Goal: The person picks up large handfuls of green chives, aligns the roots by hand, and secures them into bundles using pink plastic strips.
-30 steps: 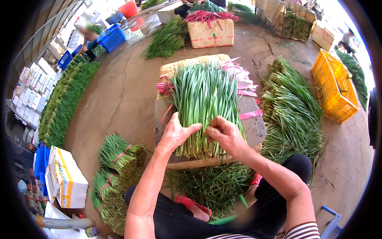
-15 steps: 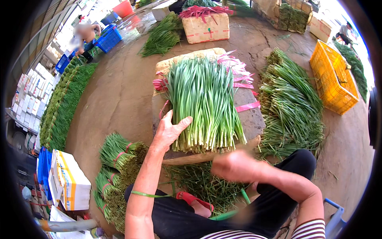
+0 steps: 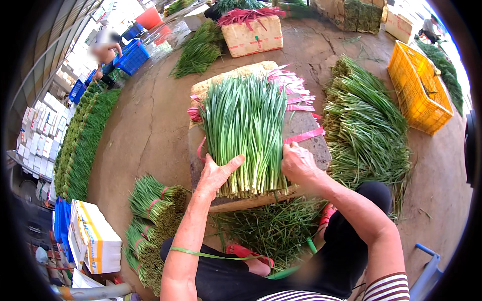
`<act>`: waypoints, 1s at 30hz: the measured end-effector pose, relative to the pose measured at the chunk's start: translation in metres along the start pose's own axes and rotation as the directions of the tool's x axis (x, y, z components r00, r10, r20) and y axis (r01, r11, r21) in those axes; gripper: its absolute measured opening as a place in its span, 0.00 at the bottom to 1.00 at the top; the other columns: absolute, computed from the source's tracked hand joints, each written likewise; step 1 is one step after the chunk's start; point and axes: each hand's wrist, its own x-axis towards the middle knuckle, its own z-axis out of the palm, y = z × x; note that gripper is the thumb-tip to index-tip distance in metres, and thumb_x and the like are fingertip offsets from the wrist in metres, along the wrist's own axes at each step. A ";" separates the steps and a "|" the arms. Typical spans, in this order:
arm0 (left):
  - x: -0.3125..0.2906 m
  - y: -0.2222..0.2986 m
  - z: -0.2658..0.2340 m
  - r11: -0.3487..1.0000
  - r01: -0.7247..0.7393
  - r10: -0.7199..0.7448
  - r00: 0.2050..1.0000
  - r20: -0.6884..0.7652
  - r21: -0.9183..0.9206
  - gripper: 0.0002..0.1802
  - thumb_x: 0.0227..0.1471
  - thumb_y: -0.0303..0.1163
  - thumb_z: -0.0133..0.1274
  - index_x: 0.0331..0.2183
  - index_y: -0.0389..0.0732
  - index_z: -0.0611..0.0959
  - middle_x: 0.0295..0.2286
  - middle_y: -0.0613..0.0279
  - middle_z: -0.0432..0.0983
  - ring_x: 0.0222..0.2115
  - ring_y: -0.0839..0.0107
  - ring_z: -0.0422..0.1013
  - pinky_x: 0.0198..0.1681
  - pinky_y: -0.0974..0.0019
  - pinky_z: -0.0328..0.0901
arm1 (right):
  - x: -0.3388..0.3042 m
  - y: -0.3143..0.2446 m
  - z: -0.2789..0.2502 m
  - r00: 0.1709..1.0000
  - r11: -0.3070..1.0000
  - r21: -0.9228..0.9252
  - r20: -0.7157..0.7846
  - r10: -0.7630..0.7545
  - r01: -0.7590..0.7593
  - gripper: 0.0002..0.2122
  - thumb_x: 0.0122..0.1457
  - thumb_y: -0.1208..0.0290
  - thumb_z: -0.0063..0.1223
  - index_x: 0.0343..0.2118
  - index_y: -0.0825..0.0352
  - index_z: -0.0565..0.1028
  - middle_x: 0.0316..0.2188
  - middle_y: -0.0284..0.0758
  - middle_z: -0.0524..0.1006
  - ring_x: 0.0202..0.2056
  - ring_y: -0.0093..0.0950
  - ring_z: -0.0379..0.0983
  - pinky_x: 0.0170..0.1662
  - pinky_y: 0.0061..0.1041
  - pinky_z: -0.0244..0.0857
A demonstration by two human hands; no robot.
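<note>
A broad pile of long green chives point(image 3: 246, 125) lies on a block-like stand point(image 3: 314, 150), its pale cut ends toward me. My left hand point(image 3: 217, 176) rests along the pile's left side, thumb spread over the stalks and a finger stretched out. Against the lower right side presses my right hand point(image 3: 300, 163), its fingers curled. Whether anything is inside them is hidden. A pink strip point(image 3: 306, 135) runs out from the pile's right side, close to my right fingertips. More pink strips point(image 3: 296, 88) lie at the stand's far right corner. A green band point(image 3: 201, 252) loops around my left forearm.
Tied chive bundles point(image 3: 150, 200) lie left of my legs, loose trimmings point(image 3: 271, 231) below the stand. A big heap of chives point(image 3: 361, 120) and a yellow crate point(image 3: 422, 95) are on the right. A white foam box point(image 3: 103, 241) stands left; a person point(image 3: 104, 55) works far left.
My right hand has come up from below the stand to the pile's right side. The lower right stalks have shifted inward, so the pile is narrower. My left hand keeps its place.
</note>
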 end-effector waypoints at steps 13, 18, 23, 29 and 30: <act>0.019 -0.004 0.022 0.977 -0.055 0.061 0.998 -0.024 0.205 0.77 0.24 0.57 0.76 0.62 0.23 0.49 0.57 0.35 0.62 0.58 0.51 0.62 0.60 0.59 0.59 | 0.001 -0.026 0.006 0.980 0.983 -0.023 0.082 -0.182 0.184 0.12 0.52 0.75 0.49 0.37 0.78 0.73 0.35 0.55 0.75 0.36 0.49 0.77 0.40 0.43 0.72; 0.010 0.006 0.017 0.998 -0.015 0.015 1.000 0.007 0.069 0.83 0.25 0.60 0.75 0.60 0.16 0.41 0.58 0.32 0.59 0.60 0.52 0.60 0.63 0.61 0.55 | 0.005 -0.013 -0.006 0.974 0.981 -0.087 0.164 -0.156 0.172 0.11 0.52 0.74 0.50 0.35 0.76 0.75 0.36 0.53 0.76 0.37 0.48 0.78 0.41 0.42 0.72; -0.003 0.024 0.017 0.994 0.086 -0.084 0.996 -0.031 0.066 0.76 0.32 0.61 0.72 0.65 0.33 0.43 0.59 0.44 0.61 0.61 0.58 0.57 0.63 0.52 0.51 | 0.006 -0.005 -0.013 0.981 0.976 -0.146 0.137 -0.139 0.159 0.10 0.53 0.73 0.48 0.33 0.73 0.77 0.36 0.51 0.78 0.38 0.46 0.78 0.41 0.42 0.73; -0.006 0.030 0.016 0.995 0.033 -0.028 0.998 -0.051 0.093 0.72 0.37 0.59 0.70 0.66 0.33 0.43 0.59 0.44 0.60 0.61 0.57 0.57 0.63 0.54 0.51 | -0.002 0.003 -0.031 0.970 0.957 -0.176 0.120 -0.211 0.229 0.10 0.52 0.73 0.48 0.35 0.73 0.74 0.33 0.50 0.77 0.35 0.45 0.78 0.37 0.43 0.72; -0.006 0.035 0.022 0.991 0.015 -0.007 0.998 -0.057 0.136 0.71 0.38 0.58 0.69 0.66 0.33 0.44 0.59 0.45 0.60 0.61 0.57 0.57 0.63 0.54 0.51 | -0.006 0.012 -0.036 0.966 0.950 -0.192 0.131 -0.222 0.244 0.10 0.52 0.74 0.48 0.35 0.72 0.73 0.33 0.51 0.76 0.34 0.46 0.78 0.36 0.44 0.71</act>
